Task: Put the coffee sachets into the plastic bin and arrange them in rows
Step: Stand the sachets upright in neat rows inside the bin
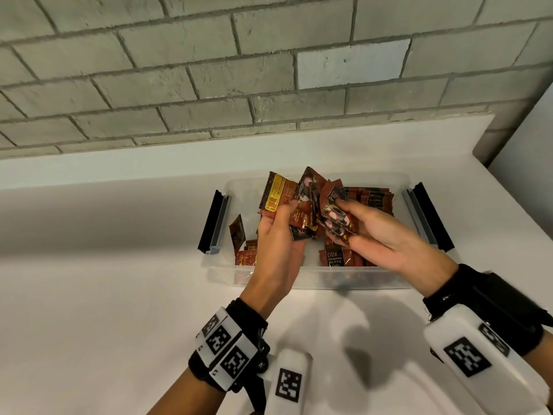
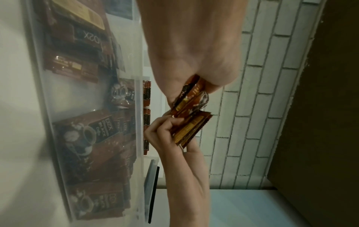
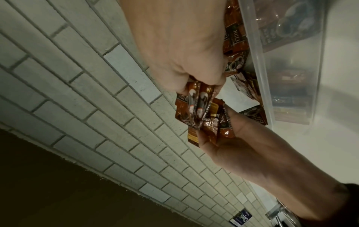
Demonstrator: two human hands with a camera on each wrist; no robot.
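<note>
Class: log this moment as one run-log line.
left hand: holds sachets | right hand: holds sachets | bin: part-filled

The coffee sachets are reddish brown with black panels, white lettering and a picture of a white cup of black coffee; one shows a yellow label on its back. The plastic bin is clear, with grey-and-black latches at both ends. The counter is white. The brick wall is pale grey. The wrist bands are black with white blocks bearing black-and-white square codes.
</note>
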